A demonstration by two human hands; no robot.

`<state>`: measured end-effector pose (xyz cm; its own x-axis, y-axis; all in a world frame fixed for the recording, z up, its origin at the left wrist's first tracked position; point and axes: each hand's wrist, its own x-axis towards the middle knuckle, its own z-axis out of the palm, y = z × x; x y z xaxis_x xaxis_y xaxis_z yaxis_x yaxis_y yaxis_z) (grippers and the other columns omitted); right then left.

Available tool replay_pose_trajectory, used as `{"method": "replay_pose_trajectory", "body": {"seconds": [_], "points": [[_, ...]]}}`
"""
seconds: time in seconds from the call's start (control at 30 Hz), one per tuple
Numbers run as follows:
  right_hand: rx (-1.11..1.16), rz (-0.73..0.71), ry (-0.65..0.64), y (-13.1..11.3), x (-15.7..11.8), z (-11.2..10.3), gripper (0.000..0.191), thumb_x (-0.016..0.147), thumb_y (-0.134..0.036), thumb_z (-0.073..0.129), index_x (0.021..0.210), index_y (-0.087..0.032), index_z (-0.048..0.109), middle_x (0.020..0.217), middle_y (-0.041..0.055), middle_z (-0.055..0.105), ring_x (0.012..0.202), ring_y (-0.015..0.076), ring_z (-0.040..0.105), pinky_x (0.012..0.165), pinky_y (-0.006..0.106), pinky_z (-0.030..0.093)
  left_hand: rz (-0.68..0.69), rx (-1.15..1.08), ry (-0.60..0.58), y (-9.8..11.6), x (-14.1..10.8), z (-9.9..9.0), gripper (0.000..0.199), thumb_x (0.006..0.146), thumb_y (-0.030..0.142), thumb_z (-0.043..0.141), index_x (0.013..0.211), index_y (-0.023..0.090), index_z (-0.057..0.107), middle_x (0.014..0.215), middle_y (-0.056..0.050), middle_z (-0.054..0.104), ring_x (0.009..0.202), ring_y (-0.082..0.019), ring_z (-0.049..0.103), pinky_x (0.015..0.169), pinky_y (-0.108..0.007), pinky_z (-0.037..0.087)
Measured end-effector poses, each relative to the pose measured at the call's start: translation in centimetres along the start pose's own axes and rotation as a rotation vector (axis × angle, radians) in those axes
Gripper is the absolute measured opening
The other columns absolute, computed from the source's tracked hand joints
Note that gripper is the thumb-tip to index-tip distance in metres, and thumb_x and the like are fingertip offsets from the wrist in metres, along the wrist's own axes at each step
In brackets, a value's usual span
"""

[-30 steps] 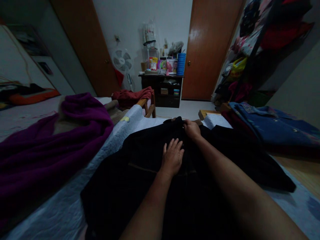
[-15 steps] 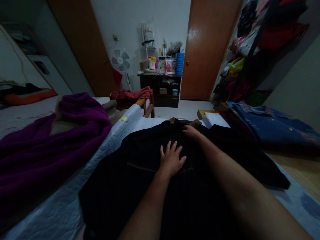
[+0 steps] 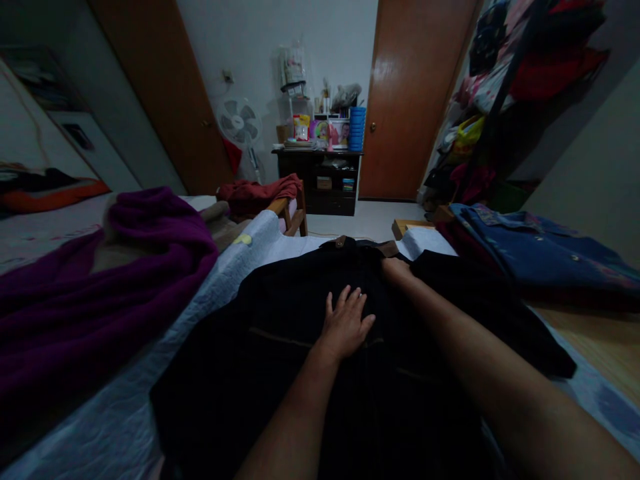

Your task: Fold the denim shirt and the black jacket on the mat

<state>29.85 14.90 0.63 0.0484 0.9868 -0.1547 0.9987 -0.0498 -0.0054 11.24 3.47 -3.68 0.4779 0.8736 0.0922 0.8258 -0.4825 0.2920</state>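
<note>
A dark jacket (image 3: 280, 293) with a brown-lined collar (image 3: 387, 249) and thin brown pocket trim lies spread front up, its collar at the far end. My left hand (image 3: 346, 325) rests flat on the chest, fingers spread and nothing held. Just below the collar's right side, my right hand (image 3: 397, 270) is closed on the jacket's front; its fingertips are lost in the dark cloth. One sleeve (image 3: 525, 327) stretches out to the right, beyond my right forearm.
A pale quilted cover (image 3: 120, 393) lies under the jacket. To the left is a purple blanket (image 3: 165, 267); on the right, a folded blue denim garment (image 3: 545, 243) tops a pile. Farther back stand a wooden chair (image 3: 303, 210) with red cloth, a fan (image 3: 240, 123) and a dark cabinet (image 3: 320, 180).
My right hand has shifted slightly right and down from the collar, and its fingers are now more hidden. Brown trim now shows on the jacket's right front. My left hand stays flat.
</note>
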Motion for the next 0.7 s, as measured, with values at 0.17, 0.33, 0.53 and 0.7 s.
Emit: {"method": "replay_pose_trajectory", "body": {"seconds": [0.17, 0.33, 0.53, 0.7], "points": [[-0.027, 0.108, 0.275, 2.3, 0.7, -3.1, 0.043, 0.096, -0.019, 0.021, 0.130, -0.020, 0.047, 0.125, 0.0161, 0.057, 0.107, 0.0284, 0.058, 0.081, 0.037, 0.044, 0.002, 0.073, 0.012, -0.3, 0.1, 1.0, 0.062, 0.093, 0.052, 0.030, 0.147, 0.022, 0.025, 0.156, -0.003, 0.023, 0.144, -0.025, 0.010, 0.114, -0.058, 0.011], [-0.052, 0.140, 0.251, 2.8, 1.0, -1.4, 0.044, 0.096, -0.017, 0.023, 0.127, -0.022, 0.053, 0.124, 0.0142, 0.057, 0.108, 0.0275, 0.057, 0.080, 0.037, 0.044, -0.026, 0.074, 0.009, -0.4, 0.2, 1.3, 0.072, 0.090, 0.053, 0.036, 0.149, 0.018, 0.016, 0.156, -0.006, 0.020, 0.144, -0.026, 0.008, 0.115, -0.055, 0.011], [-0.063, 0.128, 0.073, 1.2, -0.1, -0.6, 0.033, 0.088, -0.016, 0.044, 0.115, -0.014, 0.063, 0.117, 0.0185, 0.060, 0.110, 0.0311, 0.056, 0.087, 0.042, 0.042, -0.034, 0.005, -0.013, -0.2, 0.2, 0.7, 0.069, 0.088, 0.052, 0.041, 0.147, 0.020, 0.025, 0.156, -0.006, 0.022, 0.144, -0.029, 0.009, 0.114, -0.057, 0.007], [-0.024, -0.138, 0.238, -1.4, -3.0, -0.3, 0.038, 0.090, -0.017, 0.035, 0.123, -0.013, 0.056, 0.128, 0.0188, 0.052, 0.116, 0.0280, 0.050, 0.095, 0.040, 0.038, -0.019, -0.021, 0.064, 0.1, 0.1, 0.5, 0.049, 0.095, 0.041, 0.030, 0.141, 0.027, 0.037, 0.151, -0.001, 0.034, 0.143, -0.024, 0.014, 0.114, -0.058, 0.007]]}}
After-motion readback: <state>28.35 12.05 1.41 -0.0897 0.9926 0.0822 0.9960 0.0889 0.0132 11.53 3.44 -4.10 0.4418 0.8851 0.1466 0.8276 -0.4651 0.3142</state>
